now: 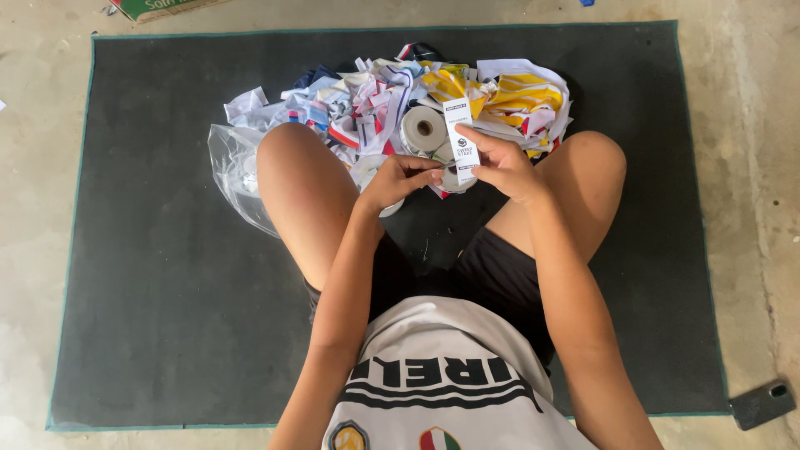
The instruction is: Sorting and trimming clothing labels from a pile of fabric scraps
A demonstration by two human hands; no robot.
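A person sits cross-legged on a dark grey mat laid over a concrete floor, both hands meeting between the knees. The right hand pinches a narrow white label strip between thumb and fingers, holding it upright so its printed face shows. The left hand is curled closed just left of it, fingertips gripping the strip's lower end. Just behind the hands, on the far side, stands a roll of white label tape (its hollow core faces the camera). Beyond that lies a heap of fabric scraps in white, blue and red, with yellow-striped pieces at the right end of the pile. A clear plastic bag rests to the left, touching the left knee. At the near right, off the mat's corner, lies a dark phone. A cardboard box edge shows at the far left.
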